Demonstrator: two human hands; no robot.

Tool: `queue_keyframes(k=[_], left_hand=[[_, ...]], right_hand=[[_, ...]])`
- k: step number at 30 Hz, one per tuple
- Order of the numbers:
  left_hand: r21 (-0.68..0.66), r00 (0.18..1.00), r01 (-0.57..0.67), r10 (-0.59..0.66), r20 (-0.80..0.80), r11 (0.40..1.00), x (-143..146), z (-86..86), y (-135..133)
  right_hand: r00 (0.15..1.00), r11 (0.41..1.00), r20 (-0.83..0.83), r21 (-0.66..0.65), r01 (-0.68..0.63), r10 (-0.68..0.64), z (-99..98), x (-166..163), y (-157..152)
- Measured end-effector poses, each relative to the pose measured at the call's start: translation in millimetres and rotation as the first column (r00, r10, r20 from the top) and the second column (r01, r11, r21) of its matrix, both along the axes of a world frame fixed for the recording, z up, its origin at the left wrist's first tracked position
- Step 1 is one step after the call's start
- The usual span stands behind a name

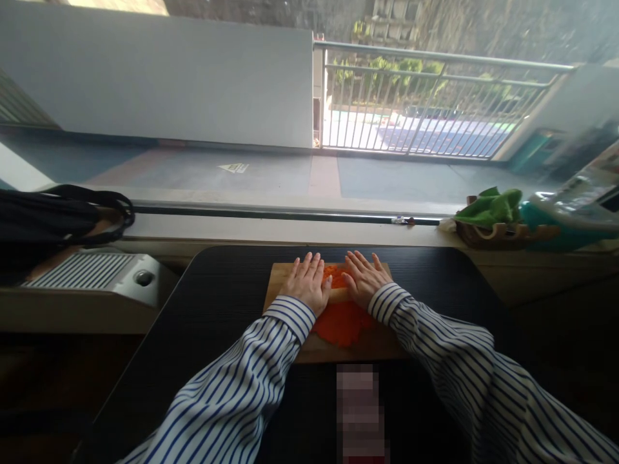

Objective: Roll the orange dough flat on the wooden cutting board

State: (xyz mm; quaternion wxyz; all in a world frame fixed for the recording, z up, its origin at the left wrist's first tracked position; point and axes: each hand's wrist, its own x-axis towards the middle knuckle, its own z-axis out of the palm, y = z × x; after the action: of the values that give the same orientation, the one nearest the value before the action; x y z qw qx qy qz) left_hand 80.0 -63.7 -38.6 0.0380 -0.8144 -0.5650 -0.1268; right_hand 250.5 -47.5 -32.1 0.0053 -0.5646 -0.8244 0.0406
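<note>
A light wooden rolling pin (340, 295) lies crosswise over a flattened orange sheet (342, 324), which looks like dough or modelling clay. Both rest on a wooden board (283, 274). My left hand (308, 281) lies flat over the pin's left end, fingers stretched forward. Over its right end is my right hand (366, 277), palm down with the fingers straight and slightly spread. The pin's ends are hidden under my palms. Orange material shows on both the far and near sides of the pin.
The board sits on a dark table (217, 322) against a window sill (290, 231). A black bag (43, 219) lies at left above a white slatted heater (97, 270). At right are a basket (503, 233) with green leaves and a teal container (556, 219). A pixelated patch covers something nearer me.
</note>
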Motion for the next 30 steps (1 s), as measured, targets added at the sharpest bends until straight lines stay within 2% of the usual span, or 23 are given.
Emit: queue_keyframes(k=[6, 10, 14, 18, 21, 26, 30], left_hand=[[-0.046, 1.0, -0.03, 0.03, -0.002, 0.998, -3.3, -0.5, 29.6], [-0.125, 0.998, -0.065, 0.063, -0.023, 0.99, -3.1, 1.2, 31.9], [-0.152, 0.997, -0.052, 0.043, -0.059, 0.987, 0.3, 3.2, 5.8], [-0.098, 0.998, 0.012, -0.017, -0.057, 0.995, 1.8, 2.6, -30.1], [-0.071, 0.997, 0.045, -0.049, -0.056, 0.996, 1.9, 1.6, -42.5], [-0.082, 0.999, 0.009, -0.013, -0.051, 0.997, 1.9, 1.1, -23.0], [-0.086, 0.999, -0.023, 0.02, -0.03, 0.996, 0.3, -0.2, 5.9]], right_hand=[[0.998, 0.996, -0.029, -0.08, 0.049, -0.051, 6.0, -4.7, 30.1], [0.997, 0.993, -0.02, -0.09, 0.072, -0.074, 7.4, -6.6, 32.9], [1.0, 1.0, 0.0, -0.026, 0.013, -0.013, 2.5, -1.5, 6.7], [0.999, 0.996, 0.006, 0.083, -0.032, 0.031, -2.1, 6.0, -31.6], [0.999, 0.992, 0.009, 0.114, -0.05, 0.049, -3.3, 8.7, -45.6], [1.0, 0.994, 0.003, 0.103, -0.025, 0.025, -3.3, 4.7, -24.4], [1.0, 1.0, -0.003, 0.009, 0.003, -0.003, 0.1, -0.8, 8.0]])
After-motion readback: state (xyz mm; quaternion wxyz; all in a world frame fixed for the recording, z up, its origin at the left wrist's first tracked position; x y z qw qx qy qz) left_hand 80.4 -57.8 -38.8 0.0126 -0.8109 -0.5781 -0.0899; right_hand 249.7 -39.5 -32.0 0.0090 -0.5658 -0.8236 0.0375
